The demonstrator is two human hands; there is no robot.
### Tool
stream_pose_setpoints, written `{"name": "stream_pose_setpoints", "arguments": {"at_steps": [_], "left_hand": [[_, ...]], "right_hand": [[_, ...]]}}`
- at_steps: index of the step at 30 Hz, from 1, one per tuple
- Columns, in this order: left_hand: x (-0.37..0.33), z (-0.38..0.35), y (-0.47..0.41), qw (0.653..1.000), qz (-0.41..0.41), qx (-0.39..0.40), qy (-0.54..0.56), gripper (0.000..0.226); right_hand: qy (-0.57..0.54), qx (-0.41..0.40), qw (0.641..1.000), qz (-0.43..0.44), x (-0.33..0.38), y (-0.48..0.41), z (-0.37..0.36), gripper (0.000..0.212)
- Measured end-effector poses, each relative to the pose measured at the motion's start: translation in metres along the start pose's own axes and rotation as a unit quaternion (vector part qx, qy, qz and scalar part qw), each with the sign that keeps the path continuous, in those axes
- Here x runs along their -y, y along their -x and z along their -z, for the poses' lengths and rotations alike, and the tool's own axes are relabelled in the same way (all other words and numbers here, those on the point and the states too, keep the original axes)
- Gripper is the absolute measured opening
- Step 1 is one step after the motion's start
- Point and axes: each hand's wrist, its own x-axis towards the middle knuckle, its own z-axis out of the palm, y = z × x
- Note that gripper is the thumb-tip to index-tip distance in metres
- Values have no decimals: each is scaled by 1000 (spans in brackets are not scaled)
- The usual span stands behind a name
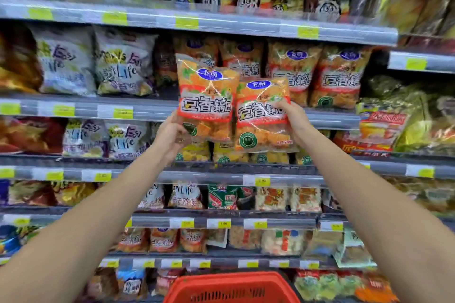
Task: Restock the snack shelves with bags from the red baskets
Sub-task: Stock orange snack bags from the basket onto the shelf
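Closest of all, at the bottom, is the red basket. Only its rim and a bit of its wall show. Two bare arms reach up over it.

The left hand has its fingers curled round the bottom left corner of the left bag. The rest of that bag stands up above the fingers.

The right hand grips the right side of the right bag. Its fingertips press on the front of the bag, near the right edge. Most of the bag lies to the left of them and below them.

Both bags are orange with a red band and big letters. They are up in the air, side by side, and the left one is a little higher.

Behind them runs the front edge of a shelf with yellow price tags. More orange bags of the same kind stand on it toward the right. White bags stand toward the left.
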Motion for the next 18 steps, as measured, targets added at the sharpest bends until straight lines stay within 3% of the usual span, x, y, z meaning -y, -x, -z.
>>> {"name": "stream_pose_setpoints", "arguments": {"at_steps": [4,10,14,18], "left_hand": [[-31,2,-19,999,-27,-44,-14,78],[-65,2,-48,994,-39,-89,-39,77],[-79,-4,-66,994,-46,-90,-39,73],[-94,-6,-91,993,-56,-66,-82,74]], "right_hand": [[-9,14,999,31,26,-21,-18,51],[7,38,999,32,45,-62,-45,68],[4,10,999,46,53,-78,-68,43],[55,-56,992,103,60,-96,-81,54]]}}
